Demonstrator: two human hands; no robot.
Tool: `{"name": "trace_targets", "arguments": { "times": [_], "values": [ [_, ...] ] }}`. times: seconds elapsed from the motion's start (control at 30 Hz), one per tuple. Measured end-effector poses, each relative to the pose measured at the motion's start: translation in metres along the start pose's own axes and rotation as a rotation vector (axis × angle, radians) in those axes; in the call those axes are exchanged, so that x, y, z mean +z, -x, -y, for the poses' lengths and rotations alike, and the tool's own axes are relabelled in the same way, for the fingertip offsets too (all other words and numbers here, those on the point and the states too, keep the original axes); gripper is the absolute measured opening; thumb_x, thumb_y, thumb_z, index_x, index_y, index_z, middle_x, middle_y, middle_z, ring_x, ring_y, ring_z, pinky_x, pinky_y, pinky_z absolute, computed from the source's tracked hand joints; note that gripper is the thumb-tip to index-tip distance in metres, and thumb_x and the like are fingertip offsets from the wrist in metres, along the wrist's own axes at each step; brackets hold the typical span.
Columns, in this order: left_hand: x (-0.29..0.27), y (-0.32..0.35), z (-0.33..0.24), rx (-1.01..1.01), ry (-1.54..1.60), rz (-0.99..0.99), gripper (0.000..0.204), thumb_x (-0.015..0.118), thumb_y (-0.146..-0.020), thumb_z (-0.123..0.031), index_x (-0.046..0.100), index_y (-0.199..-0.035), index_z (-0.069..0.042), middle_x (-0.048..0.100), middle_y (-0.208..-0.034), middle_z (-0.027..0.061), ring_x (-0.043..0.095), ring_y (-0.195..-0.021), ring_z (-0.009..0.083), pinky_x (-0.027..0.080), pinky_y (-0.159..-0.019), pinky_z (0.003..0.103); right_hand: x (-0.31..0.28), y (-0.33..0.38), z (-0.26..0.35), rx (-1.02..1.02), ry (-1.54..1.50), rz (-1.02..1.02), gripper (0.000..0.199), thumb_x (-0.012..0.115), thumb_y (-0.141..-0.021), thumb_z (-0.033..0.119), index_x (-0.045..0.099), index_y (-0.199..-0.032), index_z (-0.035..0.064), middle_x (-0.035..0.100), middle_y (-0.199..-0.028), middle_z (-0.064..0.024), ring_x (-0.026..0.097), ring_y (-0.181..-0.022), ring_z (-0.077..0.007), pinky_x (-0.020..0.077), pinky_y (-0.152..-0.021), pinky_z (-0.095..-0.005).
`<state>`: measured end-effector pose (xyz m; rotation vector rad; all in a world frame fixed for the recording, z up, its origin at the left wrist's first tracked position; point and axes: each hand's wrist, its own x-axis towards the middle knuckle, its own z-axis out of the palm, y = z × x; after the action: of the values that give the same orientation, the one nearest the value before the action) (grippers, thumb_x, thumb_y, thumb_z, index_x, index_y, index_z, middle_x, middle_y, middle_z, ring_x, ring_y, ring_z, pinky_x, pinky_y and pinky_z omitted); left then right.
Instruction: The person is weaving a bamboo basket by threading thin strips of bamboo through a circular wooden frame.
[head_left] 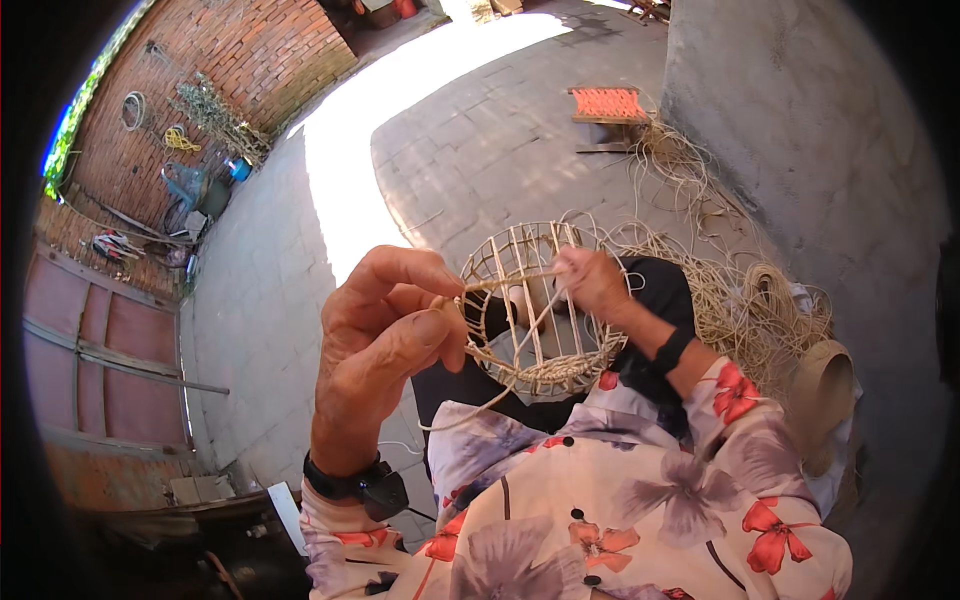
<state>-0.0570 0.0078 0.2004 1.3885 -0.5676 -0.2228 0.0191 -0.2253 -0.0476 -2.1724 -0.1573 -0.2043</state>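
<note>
A person's right hand (598,287) is gripping a pale cord (520,279) in a sunlit paved yard, its fingers closing tightly on the strand, which is running across toward the fingertips of the left hand (372,345). The left thumb and fingers are curling close together at the near-left edge of a round openwork frame (560,374); whether they are clamping the cord or the rim, one cannot tell. The frame is sitting between and below both sets of fingers, above the person's dark-clad lap, its thin ribs showing gaps and its denser woven band lying nearest the body. To the right of the right fingers, a tangled heap of cord (745,315) is spreading over the ground; well beyond them, a red-topped stool (607,104) is standing.
</note>
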Motion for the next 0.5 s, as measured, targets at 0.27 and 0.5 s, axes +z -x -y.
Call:
{"name": "trace_targets", "arguments": {
  "times": [0.27, 0.5],
  "values": [
    [-0.033, -0.007, 0.036, -0.071, 0.215, -0.038, 0.019, 0.059, -0.088, -0.009, 0.056, -0.106, -0.004, 0.045, -0.064, -0.0046, 0.036, -0.054, 0.0028, 0.025, -0.048, 0.019, -0.338, 0.005, -0.118, 0.596, -0.577, -0.511, 0.062, 0.055, -0.091, 0.059, 0.059, -0.116, 0.0022, 0.029, -0.053, 0.0091, 0.021, -0.038, -0.0026, 0.0167, -0.036, -0.0217],
    [-0.011, -0.027, 0.052, -0.184, -0.086, 0.153, 0.022, 0.060, -0.089, -0.013, 0.061, -0.110, -0.005, 0.055, -0.069, -0.0044, 0.046, -0.057, 0.0037, 0.034, -0.051, 0.019, -0.516, 0.059, -0.164, 0.519, -0.923, -0.737, 0.074, 0.052, -0.092, 0.057, 0.051, -0.123, -0.0098, 0.067, -0.087, -0.0120, 0.066, -0.076, -0.0187, 0.0534, -0.064, -0.0235]
  ]
}}
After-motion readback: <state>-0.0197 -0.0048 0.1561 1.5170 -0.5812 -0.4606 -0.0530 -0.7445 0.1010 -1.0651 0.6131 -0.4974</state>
